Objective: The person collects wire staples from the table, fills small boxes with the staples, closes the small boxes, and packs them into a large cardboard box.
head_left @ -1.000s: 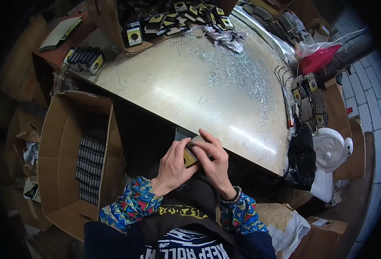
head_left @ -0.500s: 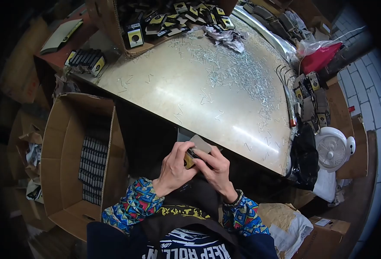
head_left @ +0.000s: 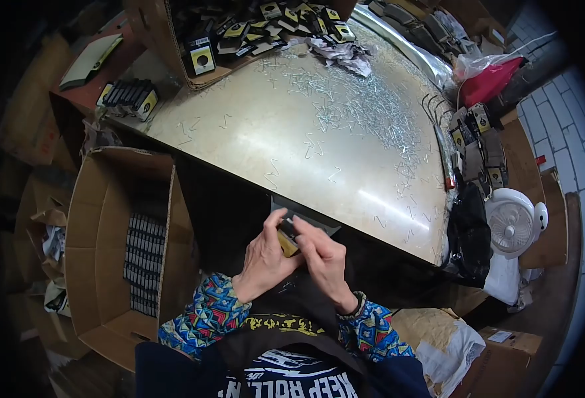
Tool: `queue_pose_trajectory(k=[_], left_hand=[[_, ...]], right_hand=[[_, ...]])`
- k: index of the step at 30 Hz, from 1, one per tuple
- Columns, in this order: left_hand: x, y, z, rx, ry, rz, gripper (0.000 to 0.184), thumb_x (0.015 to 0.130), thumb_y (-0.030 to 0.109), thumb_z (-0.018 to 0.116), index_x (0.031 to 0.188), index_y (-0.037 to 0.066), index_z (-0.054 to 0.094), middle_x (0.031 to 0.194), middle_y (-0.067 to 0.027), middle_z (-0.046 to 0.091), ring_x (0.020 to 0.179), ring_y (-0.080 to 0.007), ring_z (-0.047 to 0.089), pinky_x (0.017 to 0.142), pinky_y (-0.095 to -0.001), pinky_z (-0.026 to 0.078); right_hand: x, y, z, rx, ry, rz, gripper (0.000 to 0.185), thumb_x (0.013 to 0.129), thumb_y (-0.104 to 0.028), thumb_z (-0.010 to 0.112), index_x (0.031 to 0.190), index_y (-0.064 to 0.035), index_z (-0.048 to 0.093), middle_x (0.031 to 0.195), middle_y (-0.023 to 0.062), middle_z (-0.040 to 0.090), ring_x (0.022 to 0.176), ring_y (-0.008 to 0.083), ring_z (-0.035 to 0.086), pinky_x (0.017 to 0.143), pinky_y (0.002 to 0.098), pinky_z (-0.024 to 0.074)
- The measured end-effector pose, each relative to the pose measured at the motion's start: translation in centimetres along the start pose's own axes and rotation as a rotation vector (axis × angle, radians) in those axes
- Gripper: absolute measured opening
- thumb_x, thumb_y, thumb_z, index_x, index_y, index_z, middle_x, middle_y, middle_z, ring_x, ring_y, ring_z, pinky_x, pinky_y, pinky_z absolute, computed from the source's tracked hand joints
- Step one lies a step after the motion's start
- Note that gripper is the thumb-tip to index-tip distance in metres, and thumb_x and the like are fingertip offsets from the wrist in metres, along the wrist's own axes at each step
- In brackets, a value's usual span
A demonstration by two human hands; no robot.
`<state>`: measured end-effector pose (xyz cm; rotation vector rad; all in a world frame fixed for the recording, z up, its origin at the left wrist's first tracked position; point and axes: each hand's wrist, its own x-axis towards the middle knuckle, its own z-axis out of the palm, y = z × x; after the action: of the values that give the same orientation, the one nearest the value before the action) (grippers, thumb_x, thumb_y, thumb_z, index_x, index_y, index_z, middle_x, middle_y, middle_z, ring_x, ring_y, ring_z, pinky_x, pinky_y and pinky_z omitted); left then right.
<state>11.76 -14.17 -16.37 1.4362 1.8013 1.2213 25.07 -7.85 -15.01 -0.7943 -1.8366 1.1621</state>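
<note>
In front of my chest, my left hand (head_left: 264, 257) is closed around a small black-and-yellow pack (head_left: 287, 244), thumb and fingers along its sides. The fingers of my right hand (head_left: 322, 255) are bent together and press at the pack's dark upper end, covering part of it. Whether anything small is pinched there is hidden. Just beyond the fingers, under the table edge, a grey flat surface (head_left: 315, 219) shows. Bent wire hooks (head_left: 372, 109) lie heaped on the metal-topped table (head_left: 239, 142), with a few scattered nearer me.
An open carton (head_left: 100, 245) at my left holds rows of dark packs (head_left: 144, 262). Another carton (head_left: 179, 50) on the table is full of loose black-and-yellow packs. More packs (head_left: 130, 98) stand at the table's left corner. A white fan (head_left: 510, 224) is at the right.
My right hand has drawn its fingers in from a spread grip onto the pack's upper end. The light grey flap at the pack's far side no longer shows. My left hand keeps its hold.
</note>
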Motion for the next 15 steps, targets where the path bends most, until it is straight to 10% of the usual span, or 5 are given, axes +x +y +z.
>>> queue_pose_trajectory(k=[15], left_hand=[[-0.6,0.0,0.7,0.091,0.132,0.094,0.063,0.075,0.014,0.079,0.124,0.001,0.041,0.1,-0.0198,0.054,0.09,-0.0409,0.06,0.072,-0.0471,0.05]], right_hand=[[-0.8,-1.0,1.5,0.15,0.106,0.228,0.023,0.091,0.0,0.069,0.113,0.0036,0.072,0.11,0.0113,0.073,0.096,0.0105,0.067,0.086,0.0232,0.0536]])
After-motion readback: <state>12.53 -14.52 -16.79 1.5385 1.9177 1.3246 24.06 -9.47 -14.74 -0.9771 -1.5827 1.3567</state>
